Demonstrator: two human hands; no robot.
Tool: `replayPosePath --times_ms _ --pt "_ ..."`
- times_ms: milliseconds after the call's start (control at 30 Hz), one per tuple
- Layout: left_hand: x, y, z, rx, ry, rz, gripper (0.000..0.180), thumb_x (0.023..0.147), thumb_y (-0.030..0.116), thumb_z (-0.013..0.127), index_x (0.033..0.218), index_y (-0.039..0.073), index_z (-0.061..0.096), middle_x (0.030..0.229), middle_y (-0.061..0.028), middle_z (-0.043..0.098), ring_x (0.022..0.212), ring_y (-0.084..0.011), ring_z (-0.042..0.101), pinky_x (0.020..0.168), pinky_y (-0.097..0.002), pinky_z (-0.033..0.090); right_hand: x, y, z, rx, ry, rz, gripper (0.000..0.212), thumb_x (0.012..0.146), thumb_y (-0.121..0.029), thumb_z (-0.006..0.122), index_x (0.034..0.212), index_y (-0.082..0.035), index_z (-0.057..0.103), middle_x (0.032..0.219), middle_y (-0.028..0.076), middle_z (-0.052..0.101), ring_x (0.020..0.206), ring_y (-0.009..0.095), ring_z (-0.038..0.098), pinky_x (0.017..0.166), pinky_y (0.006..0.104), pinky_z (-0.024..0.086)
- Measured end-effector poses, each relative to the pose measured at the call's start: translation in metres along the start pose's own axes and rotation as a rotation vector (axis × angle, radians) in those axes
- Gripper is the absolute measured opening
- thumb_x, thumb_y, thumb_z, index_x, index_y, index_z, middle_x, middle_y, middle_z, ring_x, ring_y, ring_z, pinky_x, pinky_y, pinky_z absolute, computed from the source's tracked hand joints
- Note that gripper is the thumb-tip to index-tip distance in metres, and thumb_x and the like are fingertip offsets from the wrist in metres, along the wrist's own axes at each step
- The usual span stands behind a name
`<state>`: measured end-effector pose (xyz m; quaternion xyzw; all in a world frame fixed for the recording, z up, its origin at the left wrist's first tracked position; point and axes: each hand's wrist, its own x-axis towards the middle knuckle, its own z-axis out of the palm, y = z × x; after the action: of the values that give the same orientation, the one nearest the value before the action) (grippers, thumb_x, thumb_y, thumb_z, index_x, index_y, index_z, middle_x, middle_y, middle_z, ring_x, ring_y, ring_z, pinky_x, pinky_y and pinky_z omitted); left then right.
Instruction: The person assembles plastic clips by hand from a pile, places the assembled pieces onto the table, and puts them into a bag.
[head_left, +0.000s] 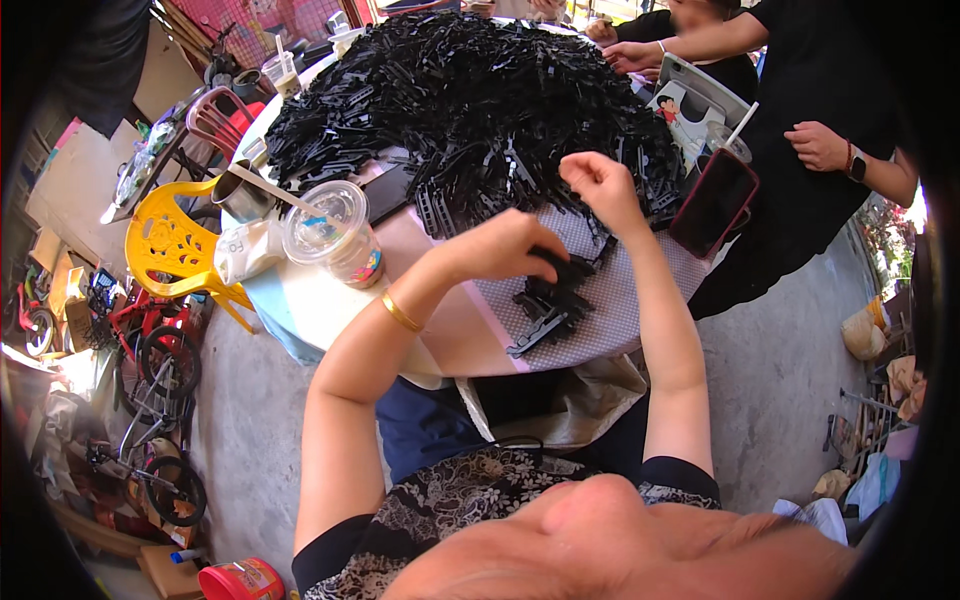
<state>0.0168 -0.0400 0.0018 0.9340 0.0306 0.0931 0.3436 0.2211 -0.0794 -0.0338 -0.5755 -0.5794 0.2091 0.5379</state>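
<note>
A large heap of black plastic pieces (480,110), long and narrow with slots, covers the far part of the round table. My left hand (505,245), a gold bangle on its wrist, curls its fingers round some black plastic pieces near the table's front edge. Just below it lies a small cluster of the same pieces (552,318), resting on the dotted cloth. To the right, my right hand (606,192) is raised at the heap's near edge, fingers bent together. Whatever is between its fingertips, if anything, is too small to make out.
Left of my hands stand a clear plastic cup (335,235) and a metal tumbler (243,192). A phone (713,203) leans at the table's right, beside a white holder (700,105). People in black (800,170) are across at the right. A yellow chair (175,240) stands at left.
</note>
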Motion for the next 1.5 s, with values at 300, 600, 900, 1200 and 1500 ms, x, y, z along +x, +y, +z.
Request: replayPosePath --times_ms 300,600,900,1200,1500 --pt "0.020 -0.053 0.004 0.658 0.678 0.055 0.036 0.073 -0.001 0.055 0.108 0.003 0.058 0.109 -0.0086 0.059 0.102 -0.0282 0.051 0.092 -0.0376 0.039 -0.011 -0.009 0.029 -0.906 -0.100 -0.196 0.022 0.069 -0.018 0.068 0.088 -0.007 0.064 0.089 0.008 0.059 0.092 0.026 0.056 0.077 0.0361 0.048" --pt "0.022 -0.076 0.001 0.809 0.643 -0.108 0.022 0.065 0.003 0.059 0.087 0.003 0.059 0.086 -0.0117 0.054 0.085 -0.0284 0.050 0.072 -0.0355 0.046 -0.007 -0.002 0.037 -0.675 0.163 -0.211 0.011 0.075 -0.014 0.060 0.081 -0.006 0.065 0.078 0.012 0.064 0.074 0.030 0.061 0.067 0.0399 0.049" --pt "0.012 -0.076 -0.012 0.620 0.836 -0.155 0.016 0.076 0.008 0.060 0.090 0.000 0.062 0.092 -0.0156 0.056 0.089 -0.0332 0.053 0.077 -0.0367 0.045 -0.005 -0.006 0.016 -0.348 0.186 -0.203 0.013 0.079 -0.010 0.060 0.085 0.000 0.065 0.073 0.009 0.066 0.058 0.013 0.061 0.055 0.0238 0.047" --pt "0.005 -0.053 -0.024 -0.362 0.512 -0.181 0.023 0.087 0.012 0.056 0.106 0.000 0.061 0.081 -0.0024 0.064 0.070 -0.0072 0.055 0.063 -0.0229 0.047 -0.002 -0.018 0.006 0.390 -0.407 0.406 0.017 0.077 -0.011 0.053 0.081 0.003 0.062 0.065 0.007 0.062 0.049 0.010 0.055 0.046 0.0205 0.043" --pt "0.006 -0.039 -0.018 -0.258 0.408 -0.273 0.028 0.085 0.016 0.061 0.106 -0.002 0.060 0.080 -0.0062 0.063 0.070 -0.0116 0.058 0.064 -0.0246 0.048 -0.002 -0.007 0.000 0.627 -0.351 0.567 0.018 0.079 -0.013 0.053 0.077 0.003 0.061 0.063 0.008 0.060 0.045 0.012 0.053 0.042 0.0219 0.042"
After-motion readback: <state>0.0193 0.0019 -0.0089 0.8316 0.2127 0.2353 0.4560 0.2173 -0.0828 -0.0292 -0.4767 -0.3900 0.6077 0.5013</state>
